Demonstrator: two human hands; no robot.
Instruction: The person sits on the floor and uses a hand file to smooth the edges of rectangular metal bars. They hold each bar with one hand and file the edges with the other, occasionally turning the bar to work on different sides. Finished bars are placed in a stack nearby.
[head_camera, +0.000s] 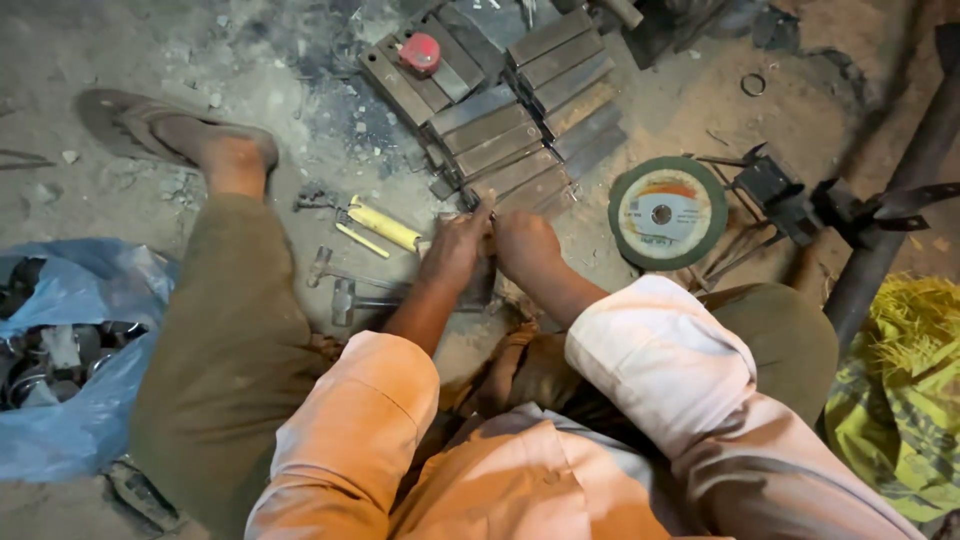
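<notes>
as we sit low on the dusty floor (130, 30), we go from the left: a blue plastic bag (70, 400) lies open beside our knee with round metal parts inside, and further up our sandalled foot (180, 135) rests flat. next come two small hammers (340, 290) and a yellow-handled tool (385, 227), lying loose and untouched near our wrist.

our left hand (455, 250) is curled shut around the near end of a flat steel bar (480, 280), which sits on the ground directly between our hands, just below the rows of cut steel pieces (510, 110). our right hand (525, 245) is closed against the same bar from the other side, knuckles touching the left hand; how much of the bar it actually pinches we cannot tell.

the bar's long axis appears to run away from us, its far end pointing up toward the stacked pieces. many pieces already lie sorted side by side, a red tape measure (419, 52) on top, so the laying-out looks well along, with this one not yet placed.

to the right lie a green cutting disc (667, 213), a dark metal bracket (775, 190) and yellow sacking (905, 390).
</notes>
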